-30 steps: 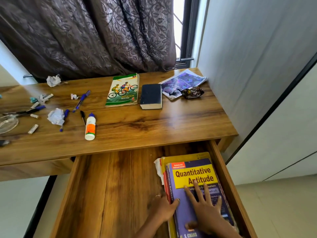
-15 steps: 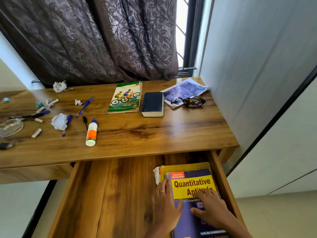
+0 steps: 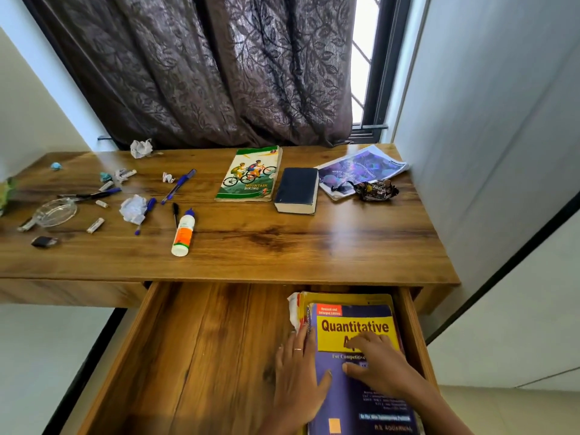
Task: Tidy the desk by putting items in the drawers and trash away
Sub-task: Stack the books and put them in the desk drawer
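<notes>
Head view looks down on an open drawer under the wooden desk. A purple book titled Quantitative Aptitude lies on a yellow book against the drawer's right wall, and bare drawer floor stretches wide to its left. The left hand lies flat with fingers straight along the purple book's spine edge, thumb on the cover. The right hand presses its spread, slightly bent fingers on the cover, gripping nothing. On the desk lie a glue bottle, pens, crumpled paper, a cycling book and a dark book. Compared with a second ago, both hands have slid farther up the cover, and the left hand has flattened.
</notes>
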The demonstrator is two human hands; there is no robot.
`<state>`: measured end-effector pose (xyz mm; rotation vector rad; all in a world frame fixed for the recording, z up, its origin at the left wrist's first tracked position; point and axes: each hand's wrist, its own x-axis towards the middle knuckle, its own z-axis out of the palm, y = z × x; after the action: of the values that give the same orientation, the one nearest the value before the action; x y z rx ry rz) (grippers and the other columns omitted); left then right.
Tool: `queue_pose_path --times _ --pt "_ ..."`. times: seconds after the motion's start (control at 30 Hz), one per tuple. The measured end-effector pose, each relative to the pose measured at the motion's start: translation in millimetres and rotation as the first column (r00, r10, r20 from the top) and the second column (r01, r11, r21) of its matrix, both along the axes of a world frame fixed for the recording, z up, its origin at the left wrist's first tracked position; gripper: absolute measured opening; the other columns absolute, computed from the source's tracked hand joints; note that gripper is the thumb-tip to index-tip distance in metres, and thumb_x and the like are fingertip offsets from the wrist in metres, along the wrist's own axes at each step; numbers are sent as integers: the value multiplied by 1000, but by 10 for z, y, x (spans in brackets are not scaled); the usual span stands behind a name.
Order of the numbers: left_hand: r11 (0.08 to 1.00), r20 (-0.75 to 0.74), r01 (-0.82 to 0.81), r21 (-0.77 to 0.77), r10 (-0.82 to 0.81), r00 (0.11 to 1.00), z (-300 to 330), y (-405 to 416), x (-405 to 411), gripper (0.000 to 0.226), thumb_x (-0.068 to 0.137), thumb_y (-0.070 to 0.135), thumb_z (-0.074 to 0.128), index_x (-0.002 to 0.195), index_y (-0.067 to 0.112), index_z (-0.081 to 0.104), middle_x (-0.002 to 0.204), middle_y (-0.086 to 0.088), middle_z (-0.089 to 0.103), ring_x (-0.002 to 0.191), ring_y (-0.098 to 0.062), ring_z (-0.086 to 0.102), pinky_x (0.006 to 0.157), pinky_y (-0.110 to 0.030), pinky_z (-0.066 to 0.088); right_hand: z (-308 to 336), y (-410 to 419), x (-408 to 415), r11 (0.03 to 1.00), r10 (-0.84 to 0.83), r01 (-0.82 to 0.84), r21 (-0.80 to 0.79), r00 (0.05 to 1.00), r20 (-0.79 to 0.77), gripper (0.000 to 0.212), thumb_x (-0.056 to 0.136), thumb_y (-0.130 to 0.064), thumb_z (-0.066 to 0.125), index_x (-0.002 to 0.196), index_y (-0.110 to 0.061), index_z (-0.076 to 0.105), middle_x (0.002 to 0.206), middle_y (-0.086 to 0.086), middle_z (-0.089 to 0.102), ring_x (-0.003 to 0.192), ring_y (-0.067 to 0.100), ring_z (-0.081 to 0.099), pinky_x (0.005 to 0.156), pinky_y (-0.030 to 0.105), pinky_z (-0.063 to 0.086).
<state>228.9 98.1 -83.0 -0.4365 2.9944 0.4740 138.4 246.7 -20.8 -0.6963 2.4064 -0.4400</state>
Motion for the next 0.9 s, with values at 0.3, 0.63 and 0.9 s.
queue_pose_path --times 0.3,0.63,0.9 --pt "996 -95 -22 87 30 995 209 -219 -298 74 73 57 44 139 26 39 139 8 49 123 -14 52 94 -31 43 463 -400 -768 935 -156 101 -340 978 -139 16 90 -28 56 100 -20 66 99 -6 67 93 12 62 81 34 53" --pt "988 -292 -72 138 110 950 528 -905 -1046 68 86 53 29 147 24 25 153 6 26 140 -16 26 112 -32 23 527 -1153 -1946 914 -284 159 -373 908 -309 17 89 -20 56 97 -13 68 102 3 68 87 18 61 70 29 45" --pt "990 -142 -142 -1 140 980 349 -1561 -1561 73 89 64 5 147 24 26 154 4 30 144 -17 22 115 -39 14 290 -1551 -2640 976 -216 177 -123 793 -570 25 88 -20 55 108 -7 60 115 12 58 107 29 51 81 36 44"
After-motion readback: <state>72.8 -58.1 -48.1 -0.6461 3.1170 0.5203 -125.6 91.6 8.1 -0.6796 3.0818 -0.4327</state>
